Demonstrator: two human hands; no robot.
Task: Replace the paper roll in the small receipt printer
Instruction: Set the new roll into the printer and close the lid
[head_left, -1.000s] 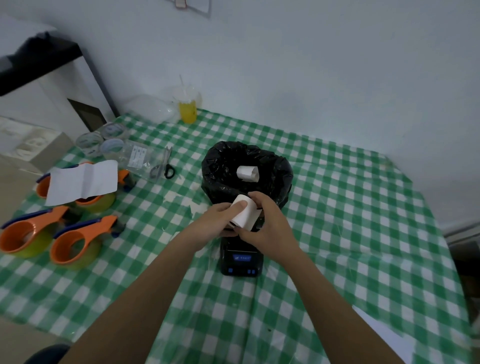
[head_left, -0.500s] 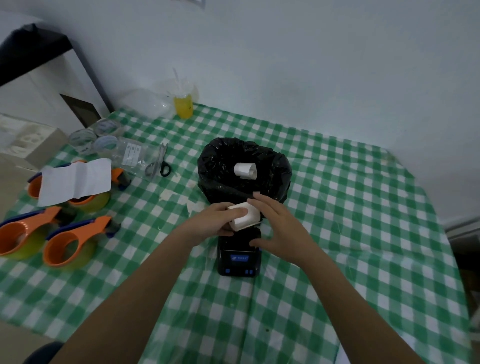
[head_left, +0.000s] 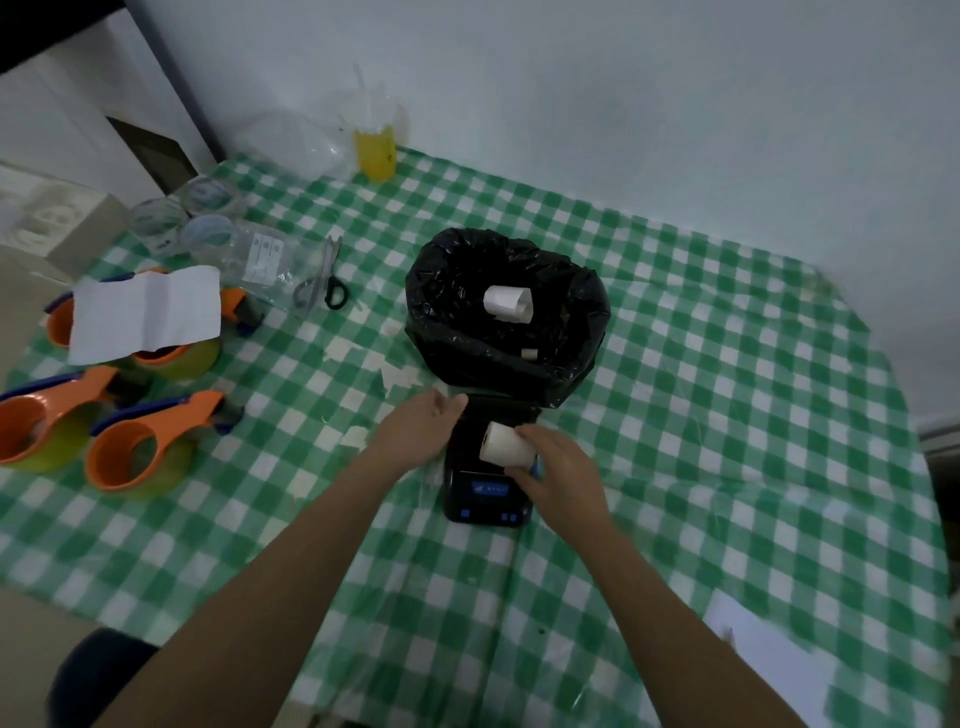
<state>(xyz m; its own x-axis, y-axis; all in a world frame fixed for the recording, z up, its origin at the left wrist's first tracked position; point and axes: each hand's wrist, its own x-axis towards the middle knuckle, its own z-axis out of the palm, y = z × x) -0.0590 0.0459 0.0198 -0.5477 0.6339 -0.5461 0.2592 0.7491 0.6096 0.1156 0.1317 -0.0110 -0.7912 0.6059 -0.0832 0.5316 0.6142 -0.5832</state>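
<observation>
The small black receipt printer (head_left: 488, 483) sat on the green-checked tablecloth (head_left: 727, 415), its blue-lit panel at the end toward the person and its far end just in front of a bin lined with a black bag (head_left: 506, 317). The right hand (head_left: 563, 467) held a white paper roll (head_left: 506, 444) over the middle of the printer, fingers curled around the roll's right end. The roll lay on its side, its long axis running across the printer and tilted a little, with the round left end face turned toward the printer's upper left. Whether the roll was seated in the printer or just above it could not be told. The left hand (head_left: 423, 428) rested against the printer's left side, fingers loosely extended and close together, holding nothing. Beyond the printer, inside the bin, lay another white paper roll (head_left: 509, 303). Left of the printer and well apart were scissors (head_left: 324, 283) and orange tape dispensers (head_left: 130, 447).
</observation>
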